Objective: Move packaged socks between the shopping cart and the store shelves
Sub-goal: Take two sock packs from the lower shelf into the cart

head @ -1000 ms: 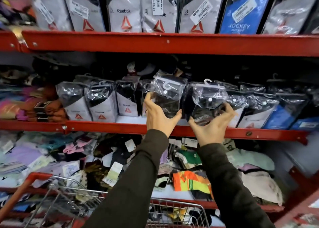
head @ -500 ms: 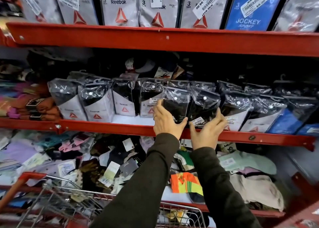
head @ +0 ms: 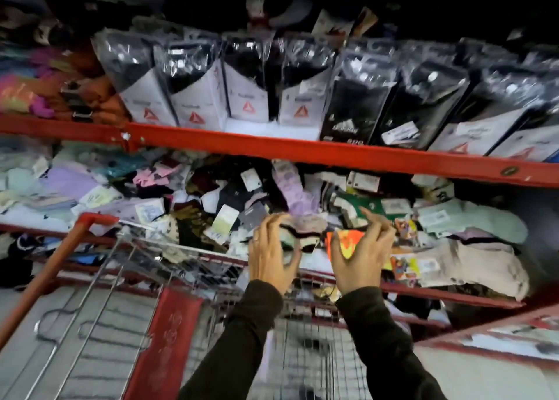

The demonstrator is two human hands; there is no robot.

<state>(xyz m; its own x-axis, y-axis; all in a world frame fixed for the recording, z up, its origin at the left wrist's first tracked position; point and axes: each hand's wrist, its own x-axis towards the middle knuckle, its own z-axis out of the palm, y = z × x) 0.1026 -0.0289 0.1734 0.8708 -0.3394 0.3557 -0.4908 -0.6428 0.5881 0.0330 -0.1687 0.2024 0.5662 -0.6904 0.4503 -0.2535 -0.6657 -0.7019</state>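
1. The left hand [head: 273, 253] sits at lower centre of the frame, its fingers [head: 269, 222] curled and spread, holding nothing; they hover in front of a pale sock with a dark edge [head: 298, 233] in the loose pile, and contact cannot be told.
2. The right hand [head: 360, 256] is just to its right, fingers [head: 373, 221] likewise curled apart and empty, in front of an orange and yellow sock [head: 343, 242].
3. Both dark sleeves [head: 239, 339] rise from the bottom edge.
4. The packaged socks [head: 357, 94] stand upright in a row on the red shelf [head: 302, 150] across the upper half of the frame, well above both hands.
5. Loose socks and tags [head: 187, 194] crowd the lower shelf across the middle of the frame.
6. The shopping cart [head: 136, 248], with wire sides and a red handle, fills the lower left; what lies in its basket is too blurred to tell.
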